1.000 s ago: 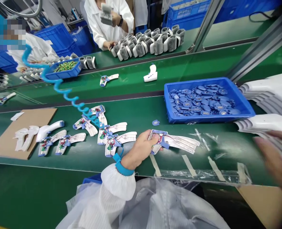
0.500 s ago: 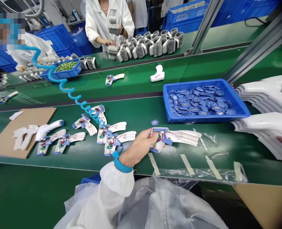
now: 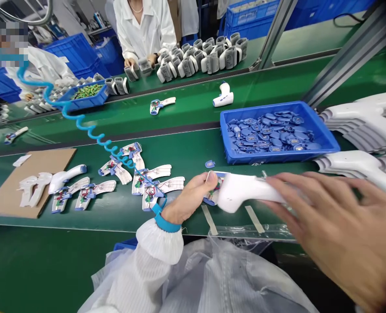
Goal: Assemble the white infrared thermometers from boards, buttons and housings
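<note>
My left hand (image 3: 196,191) grips the head end of a thermometer half with circuit parts (image 3: 213,195), thumb on top. A blue strap is round that wrist. My right hand (image 3: 336,217), blurred, is closed on the handle end of a white shell half (image 3: 241,191). The shell lies over most of the lower half and hides its handle; I cannot tell whether the two touch. Left of my left hand lie several open thermometer halves (image 3: 166,187) with wires and blue parts. A small blue cover (image 3: 209,164) lies just beyond my hands.
A blue bin (image 3: 227,150) holds many blue covers. White shells (image 3: 343,161) are stacked at the right. Cardboard (image 3: 3,191) lies at the left. A coiled blue cord (image 3: 91,130) crosses the bench. Thermometers (image 3: 223,95) lie on the green belt; a co-worker (image 3: 143,30) handles grey-white parts opposite.
My right hand has come in from the right edge with a white shell half, now over the thermometer half. My left hand keeps its grip. Thermometers on the belt have shifted right.
</note>
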A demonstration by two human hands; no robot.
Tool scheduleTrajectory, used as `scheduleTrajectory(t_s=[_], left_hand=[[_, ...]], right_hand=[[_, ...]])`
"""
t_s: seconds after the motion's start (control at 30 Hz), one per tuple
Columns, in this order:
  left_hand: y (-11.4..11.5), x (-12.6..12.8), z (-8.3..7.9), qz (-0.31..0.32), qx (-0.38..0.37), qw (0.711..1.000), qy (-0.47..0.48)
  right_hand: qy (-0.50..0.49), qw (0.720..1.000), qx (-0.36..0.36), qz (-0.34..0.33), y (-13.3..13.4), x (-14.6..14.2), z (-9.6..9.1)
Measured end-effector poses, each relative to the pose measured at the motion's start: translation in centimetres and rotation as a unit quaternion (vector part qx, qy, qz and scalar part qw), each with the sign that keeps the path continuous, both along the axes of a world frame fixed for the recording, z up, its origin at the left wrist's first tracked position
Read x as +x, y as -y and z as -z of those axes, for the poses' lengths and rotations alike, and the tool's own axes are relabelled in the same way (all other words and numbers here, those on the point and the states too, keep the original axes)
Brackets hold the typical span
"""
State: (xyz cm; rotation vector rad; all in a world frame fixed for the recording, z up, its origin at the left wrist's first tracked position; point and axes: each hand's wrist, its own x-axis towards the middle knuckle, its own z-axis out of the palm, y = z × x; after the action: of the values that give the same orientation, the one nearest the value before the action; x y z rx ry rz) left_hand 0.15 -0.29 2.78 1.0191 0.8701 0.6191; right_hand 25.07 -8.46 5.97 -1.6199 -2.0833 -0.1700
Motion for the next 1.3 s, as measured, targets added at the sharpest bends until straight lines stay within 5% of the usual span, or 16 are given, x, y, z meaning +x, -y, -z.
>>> scheduleTrajectory(t_s=[0.13,0.27,0.43,0.53,0.73,0.93,1.0,1.1,1.2,1.3], left_hand=[[0.6,-0.1,0.1,-0.004,0.078,0.994,-0.074],[1.1,-0.1,-0.1,0.000,0.155,0.980,-0.127],[1.6,-0.3,0.0,0.009,0.221,0.961,-0.165],[2.2,-0.3,0.7,-0.012,0.284,0.940,-0.190],[3.4,-0.7,2.3,-0.030,0.408,0.882,-0.236],[2.5,-1.4,1.1,0.020,0.315,0.925,-0.210],[2.3,-1.2,0.2,0.051,0.271,0.932,-0.233],[2.3,-0.4,-0.8,0.029,0.281,0.925,-0.255],[2.4,0.5,-0.9,0.025,0.300,0.921,-0.249],[2.4,1.0,-0.5,0.090,0.340,0.887,-0.300]], right_hand=[[0.105,0.991,0.041,-0.069,-2.0,-3.8,1.0],[-0.042,0.986,-0.139,-0.080,-2.9,-3.8,2.4],[-0.239,0.888,-0.384,-0.085,-2.9,-2.1,1.3],[-0.319,0.822,-0.459,-0.108,-2.5,-2.0,0.3],[-0.368,0.797,-0.479,-0.025,-1.5,-3.3,-0.2],[-0.307,0.839,-0.434,-0.114,-0.8,-2.6,0.6],[-0.314,0.869,-0.363,-0.123,-1.3,-3.0,0.7],[-0.324,0.918,-0.224,-0.042,-3.0,-5.8,0.6],[-0.250,0.961,-0.112,0.026,-4.9,-9.4,0.6],[-0.153,0.988,-0.004,0.003,-6.0,-11.2,1.2]])
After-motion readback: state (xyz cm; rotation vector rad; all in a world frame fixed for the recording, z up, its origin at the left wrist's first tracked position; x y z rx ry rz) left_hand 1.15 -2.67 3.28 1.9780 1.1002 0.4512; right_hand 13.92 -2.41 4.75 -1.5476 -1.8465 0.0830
